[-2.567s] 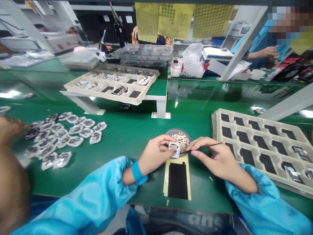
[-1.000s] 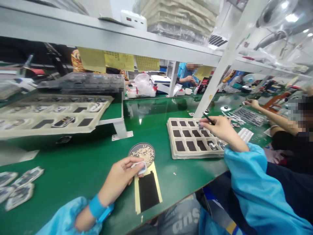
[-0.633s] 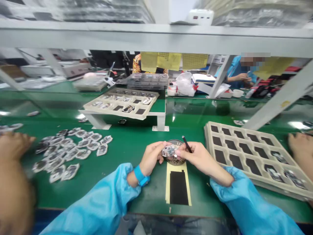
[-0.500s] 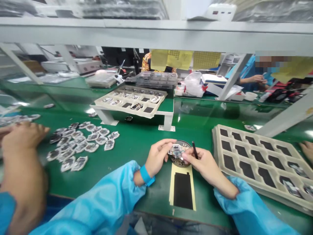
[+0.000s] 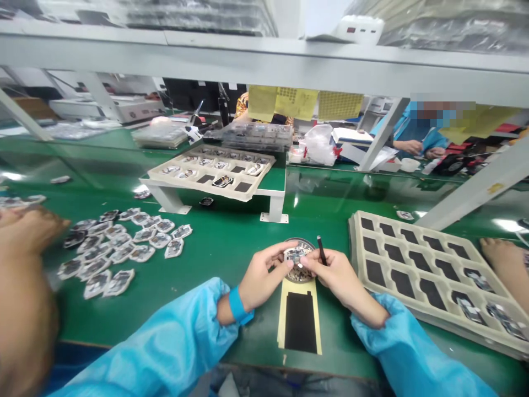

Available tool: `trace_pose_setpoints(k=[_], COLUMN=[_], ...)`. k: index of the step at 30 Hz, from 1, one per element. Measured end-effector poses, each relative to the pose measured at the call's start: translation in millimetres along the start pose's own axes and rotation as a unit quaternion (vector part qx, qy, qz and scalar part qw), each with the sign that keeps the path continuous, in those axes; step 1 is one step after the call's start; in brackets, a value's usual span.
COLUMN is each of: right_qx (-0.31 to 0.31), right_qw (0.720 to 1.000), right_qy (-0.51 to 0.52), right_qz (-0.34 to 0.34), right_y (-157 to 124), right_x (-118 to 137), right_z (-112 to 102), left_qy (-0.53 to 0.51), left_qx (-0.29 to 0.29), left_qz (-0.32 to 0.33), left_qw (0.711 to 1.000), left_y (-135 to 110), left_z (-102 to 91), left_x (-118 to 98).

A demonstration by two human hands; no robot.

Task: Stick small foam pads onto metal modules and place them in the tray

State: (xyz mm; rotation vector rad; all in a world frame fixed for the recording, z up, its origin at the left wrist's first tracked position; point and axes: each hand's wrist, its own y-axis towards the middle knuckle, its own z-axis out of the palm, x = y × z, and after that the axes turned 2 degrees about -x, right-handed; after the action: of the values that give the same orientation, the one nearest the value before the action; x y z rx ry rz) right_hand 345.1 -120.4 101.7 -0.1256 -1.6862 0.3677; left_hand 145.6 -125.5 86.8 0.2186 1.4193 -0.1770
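My left hand (image 5: 262, 273) pinches a small white-framed part (image 5: 293, 255) over a round dish of tiny pieces (image 5: 301, 274). My right hand (image 5: 333, 271) touches the same part with its fingertips and grips thin black tweezers (image 5: 320, 251) that point up and away. Both hands hover just above a yellow-edged black pad (image 5: 300, 321) on the green bench (image 5: 223, 242). Blue sleeves cover both my forearms.
A cream compartment tray (image 5: 430, 270) lies right, with a few parts in its near cells. Several loose white parts (image 5: 119, 245) are spread on the left. A raised tray (image 5: 210, 173) stands behind. Other people's hands show at left (image 5: 28, 231) and right (image 5: 502, 259).
My right hand came back from the right-hand tray to the part held by my left hand. The view swung from the right back to the centre, and both hands now meet over the dish.
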Motion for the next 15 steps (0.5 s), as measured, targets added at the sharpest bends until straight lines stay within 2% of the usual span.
trace_pose_setpoints(k=[4,9,11,15], right_qx=[0.002,0.008,-0.002,0.008], right_qw=[1.000,0.999,0.998,0.995], right_qy=[0.016,0.042,0.056,0.091], right_qz=[0.014,0.005,-0.014,-0.048], right_y=[1.2,1.5,0.4,-3.9], right_x=[1.1,0.2,0.9,4.4], right_z=[-1.3,0.7,2.7,8.4], left_qy=[0.101,0.190,0.147,-0.032], left_qx=[0.000,-0.025,-0.025,0.008], left_qz=[0.014,0.031,0.002,-0.091], left_qw=[0.995,0.981,0.989,0.995], left_y=[0.0,-0.2,0.6,1.3], left_z=[0.2,-1.1,-1.4,0.4], left_x=[5.1,1.5,-0.9,-5.2])
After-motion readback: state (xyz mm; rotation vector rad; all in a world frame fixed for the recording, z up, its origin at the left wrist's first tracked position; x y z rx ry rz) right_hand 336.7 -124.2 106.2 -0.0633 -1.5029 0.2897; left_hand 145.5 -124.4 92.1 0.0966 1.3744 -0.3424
